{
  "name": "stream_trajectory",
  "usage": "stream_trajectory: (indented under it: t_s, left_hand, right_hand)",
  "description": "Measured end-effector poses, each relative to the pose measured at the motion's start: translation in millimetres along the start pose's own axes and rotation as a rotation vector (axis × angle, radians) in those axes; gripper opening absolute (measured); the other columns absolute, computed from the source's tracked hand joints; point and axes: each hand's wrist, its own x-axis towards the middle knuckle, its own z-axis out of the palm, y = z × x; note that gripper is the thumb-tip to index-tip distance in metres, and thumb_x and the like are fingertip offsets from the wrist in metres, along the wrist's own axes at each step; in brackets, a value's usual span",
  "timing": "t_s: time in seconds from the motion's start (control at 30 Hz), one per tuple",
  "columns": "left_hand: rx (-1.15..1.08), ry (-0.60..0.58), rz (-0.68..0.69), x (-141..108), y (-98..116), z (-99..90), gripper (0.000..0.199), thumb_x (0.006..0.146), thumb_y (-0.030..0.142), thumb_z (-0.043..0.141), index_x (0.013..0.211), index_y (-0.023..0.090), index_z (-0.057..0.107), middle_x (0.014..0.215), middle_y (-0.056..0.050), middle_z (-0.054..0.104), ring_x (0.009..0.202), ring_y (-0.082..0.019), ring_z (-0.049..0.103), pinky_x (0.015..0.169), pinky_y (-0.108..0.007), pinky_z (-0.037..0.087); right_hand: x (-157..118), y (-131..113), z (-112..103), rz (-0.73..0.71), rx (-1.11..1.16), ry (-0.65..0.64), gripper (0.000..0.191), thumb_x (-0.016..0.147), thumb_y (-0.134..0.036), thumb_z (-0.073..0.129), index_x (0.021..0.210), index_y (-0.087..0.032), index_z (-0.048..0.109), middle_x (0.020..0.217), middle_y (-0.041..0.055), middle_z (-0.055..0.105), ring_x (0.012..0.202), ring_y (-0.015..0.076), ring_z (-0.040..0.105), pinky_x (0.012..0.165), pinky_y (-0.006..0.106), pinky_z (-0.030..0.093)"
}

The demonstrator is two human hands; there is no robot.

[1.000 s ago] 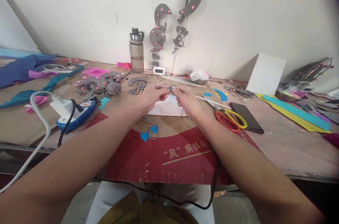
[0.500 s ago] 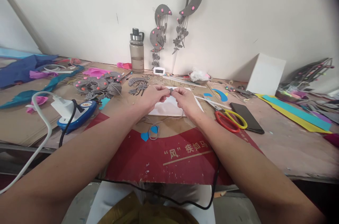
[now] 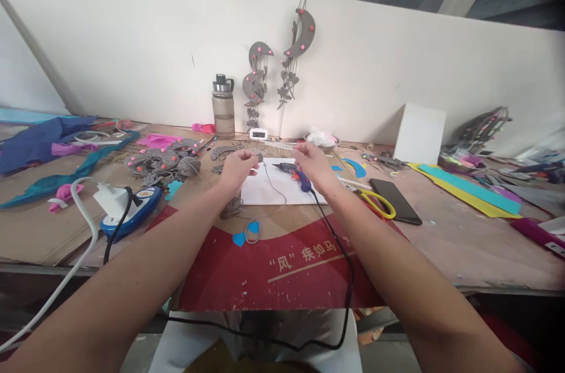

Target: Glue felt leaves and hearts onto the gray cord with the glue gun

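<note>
My left hand (image 3: 239, 170) pinches a small grey felt piece (image 3: 260, 157) between thumb and fingers. A thin grey cord (image 3: 276, 187) hangs from near it and trails to a loop by two blue cut-out pieces (image 3: 239, 239). To the right, my right hand (image 3: 312, 162) is held with its fingertips drawn together; anything between them is too small to make out. Just below it, a glue gun (image 3: 304, 180) with a dark nozzle and blue-purple handle lies over the white paper (image 3: 260, 195). A bundle of grey cord (image 3: 231, 208) sits beneath my left wrist.
Yellow-handled scissors (image 3: 380, 203) and a black phone (image 3: 396, 201) lie right of my right arm. The black cable (image 3: 338, 235) runs from the glue gun over the red cardboard (image 3: 220, 279). A bottle (image 3: 223, 111) and small clock (image 3: 258, 134) stand behind; a power strip (image 3: 132, 214) lies left.
My hands have moved apart; the grey felt piece stays in the left. The glue gun now shows beneath my right hand. The view has tilted up and shifted slightly right.
</note>
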Motion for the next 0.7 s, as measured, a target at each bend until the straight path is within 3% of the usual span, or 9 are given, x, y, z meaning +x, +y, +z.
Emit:
stream_trajectory:
  t_s: [0.1,0.23,0.3,0.43,0.53,0.7]
  left_hand:
    - [-0.027,-0.015,0.007,2.6,-5.9,0.3,0.018,0.063,0.028,0.07,0.07,0.013,0.061,0.069,-0.003,0.061,0.058,-0.011,0.058,0.052,-0.024,0.048]
    - [-0.074,-0.027,0.012,3.2,-6.3,0.1,0.018,0.063,0.027,0.072,0.071,0.014,0.062,0.066,-0.001,0.06,0.055,-0.01,0.056,0.053,-0.024,0.048]
    - [-0.093,-0.038,0.009,2.8,-4.3,0.5,0.018,0.063,0.027,0.071,0.072,0.013,0.063,0.065,-0.001,0.06,0.054,-0.009,0.055,0.053,-0.024,0.048]
    - [-0.13,-0.045,0.013,1.0,-0.2,2.3,0.018,0.063,0.026,0.072,0.073,0.014,0.062,0.064,0.0,0.06,0.053,-0.009,0.055,0.053,-0.024,0.047]
    - [-0.125,-0.065,-0.021,-0.9,1.5,3.1,0.021,0.061,0.028,0.075,0.071,0.014,0.063,0.064,0.0,0.061,0.053,-0.008,0.054,0.054,-0.024,0.046]
    - [-0.148,-0.102,-0.109,-3.0,2.9,1.5,0.024,0.056,0.029,0.078,0.069,0.013,0.065,0.064,0.0,0.06,0.053,-0.007,0.051,0.054,-0.022,0.042]
  right_hand:
    - [2.1,-11.3,-16.5,0.035,-0.086,-0.028,0.02,0.083,-0.033,0.047,0.089,-0.018,0.058,0.083,0.0017,0.061,0.072,0.0126,0.057,0.063,0.025,0.043]
    - [-12.0,-15.7,-52.6,-0.044,-0.59,-0.14,0.018,0.085,-0.027,0.045,0.078,-0.018,0.058,0.079,0.0036,0.065,0.073,0.0145,0.057,0.065,0.026,0.039]
    - [-25.4,-4.4,-75.3,-0.051,-0.877,-0.157,0.021,0.088,-0.024,0.042,0.081,-0.016,0.06,0.082,0.0078,0.066,0.077,0.017,0.058,0.069,0.028,0.039]
    - [-56.4,38.4,-116.9,0.09,-1.318,-0.293,0.025,0.091,-0.02,0.04,0.098,-0.008,0.06,0.103,0.0216,0.064,0.099,0.0273,0.06,0.08,0.033,0.04]
    - [-73.8,66.0,-132.4,0.226,-1.377,-0.378,0.029,0.091,-0.023,0.042,0.11,-0.006,0.057,0.109,0.023,0.061,0.103,0.032,0.059,0.08,0.036,0.04]
    - [-76.2,75.0,-133.9,0.152,-1.316,-0.393,0.038,0.085,-0.011,0.042,0.122,-0.01,0.051,0.109,0.0191,0.062,0.099,0.0273,0.061,0.076,0.031,0.04]
